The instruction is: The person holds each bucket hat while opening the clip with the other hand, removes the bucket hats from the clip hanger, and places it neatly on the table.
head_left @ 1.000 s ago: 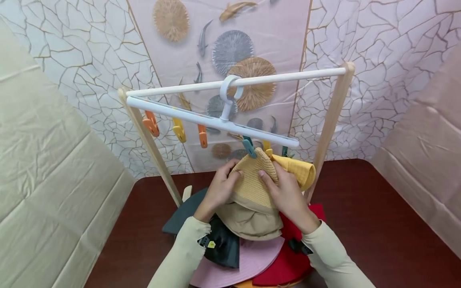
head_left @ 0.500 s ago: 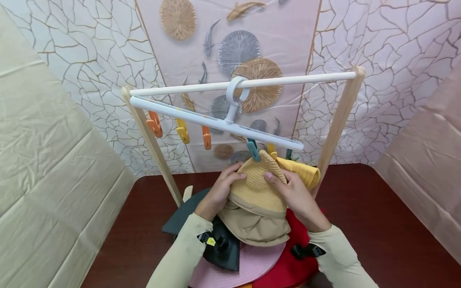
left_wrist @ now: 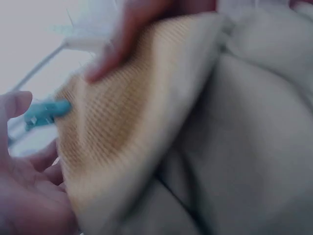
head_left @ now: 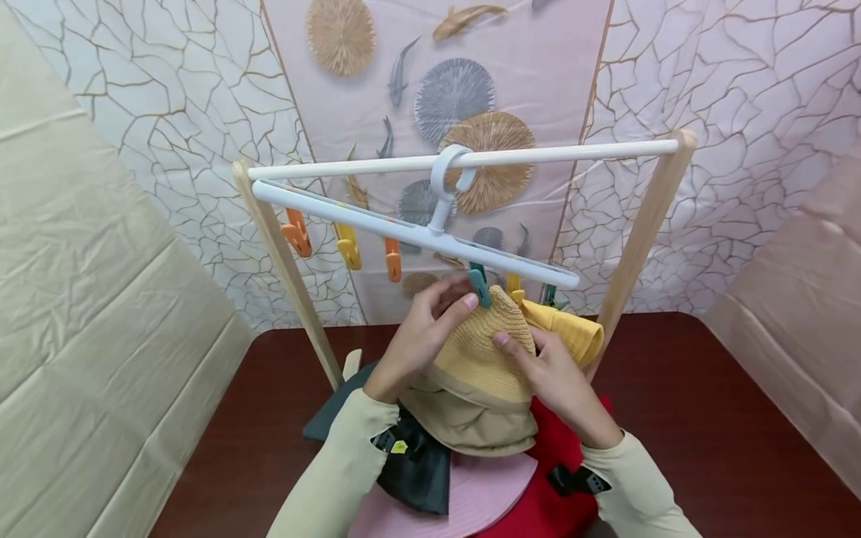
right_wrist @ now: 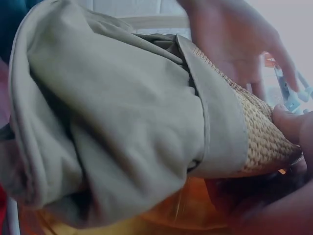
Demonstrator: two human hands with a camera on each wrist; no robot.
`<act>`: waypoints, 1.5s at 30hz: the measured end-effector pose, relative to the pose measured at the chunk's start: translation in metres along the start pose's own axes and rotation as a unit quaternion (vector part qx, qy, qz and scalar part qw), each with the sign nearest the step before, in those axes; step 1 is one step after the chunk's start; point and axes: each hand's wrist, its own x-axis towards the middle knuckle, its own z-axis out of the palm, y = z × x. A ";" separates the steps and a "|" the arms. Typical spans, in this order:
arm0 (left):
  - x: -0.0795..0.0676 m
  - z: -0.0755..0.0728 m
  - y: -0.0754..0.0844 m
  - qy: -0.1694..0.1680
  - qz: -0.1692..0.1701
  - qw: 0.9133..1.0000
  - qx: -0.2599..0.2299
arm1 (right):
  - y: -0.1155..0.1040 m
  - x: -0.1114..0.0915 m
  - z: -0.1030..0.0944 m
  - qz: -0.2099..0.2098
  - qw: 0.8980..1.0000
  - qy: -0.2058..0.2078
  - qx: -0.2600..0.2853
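Note:
A sun hat (head_left: 487,351) with a woven straw-coloured crown and a floppy beige cloth brim hangs below a pale blue hanger (head_left: 403,233). A teal clothespin (head_left: 480,288) meets the top of its crown. My right hand (head_left: 558,377) pinches the crown's right side, thumb in front. By the clothespin is my left hand (head_left: 420,332), its thumb tip close to the pin. In the left wrist view, a small gap shows between that thumb and the clothespin (left_wrist: 48,113), with the fingers spread apart below. Just right of the hat hangs a folded yellow cloth item (head_left: 568,332).
The hanger hooks over a white rod (head_left: 565,154) on a wooden stand (head_left: 649,217). Orange clothespins (head_left: 393,261) and a yellow clothespin (head_left: 348,248) hang at left. Below lie a black item (head_left: 420,478), a pink hat brim (head_left: 484,486) and red fabric (head_left: 554,448) on the dark table (head_left: 726,448).
My left hand has let go of the crown's left edge and moved up to the teal clothespin. The right hand keeps its pinch on the hat. The view has shifted slightly.

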 end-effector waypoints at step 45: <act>-0.002 0.009 0.012 0.048 -0.052 0.992 -0.102 | 0.003 -0.035 -0.002 -0.005 0.997 0.054 -0.051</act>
